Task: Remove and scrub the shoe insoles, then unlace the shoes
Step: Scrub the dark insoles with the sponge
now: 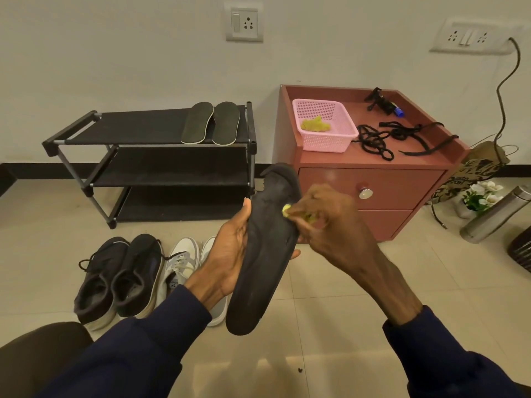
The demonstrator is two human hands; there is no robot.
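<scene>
Black and matte, a long curved insole (264, 254) stands tilted at the frame's centre, cradled by the left hand (230, 248), whose fingers wrap its edges. The right hand (324, 222) pinches a yellow-green scrubber (287, 210) against the insole's upper right edge. At 11 o'clock, two flat insoles (211, 123) lie side by side on a fabric-shelved rack (129, 126). At 1 o'clock a pink lattice basket (327, 139) holds a yellow cloth (315, 125); loose black laces (376, 140) coil just beside it. Dark shoes (120, 277) and white shoes (184, 262) sit at 8 o'clock on bare tile.
</scene>
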